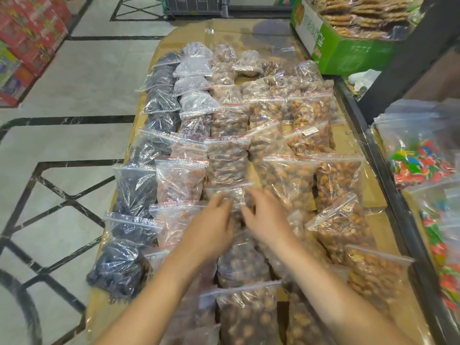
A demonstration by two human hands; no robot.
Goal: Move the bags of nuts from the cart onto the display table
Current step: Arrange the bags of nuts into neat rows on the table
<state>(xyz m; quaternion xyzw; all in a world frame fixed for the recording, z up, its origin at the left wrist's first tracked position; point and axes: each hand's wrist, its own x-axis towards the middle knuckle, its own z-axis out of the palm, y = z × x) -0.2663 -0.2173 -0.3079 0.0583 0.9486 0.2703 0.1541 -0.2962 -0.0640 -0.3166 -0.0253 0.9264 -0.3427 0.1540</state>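
Both hands over one clear bag of nuts on the display table.

Left hand (211, 227) and right hand (266, 220) reach forward, side by side, fingers on the bag (235, 197); grip blurred, cannot tell. The bag's long axis runs away from the person, mid-row on the cardboard-covered table (348, 143). Neighbouring zip bags hold brown nuts; the left column (139, 185) holds dark contents.

Bags of nuts (227, 160) on table (348, 145) — candy bags (420, 155) right.

The display table (353, 145) is covered with flattened brown cardboard (224, 27). On the cardboard, clear zip bags are laid in overlapping rows: dark dried fruit (135, 185) at the left, brown nuts (227, 160) in the middle, golden nuts (338, 178) at the right.
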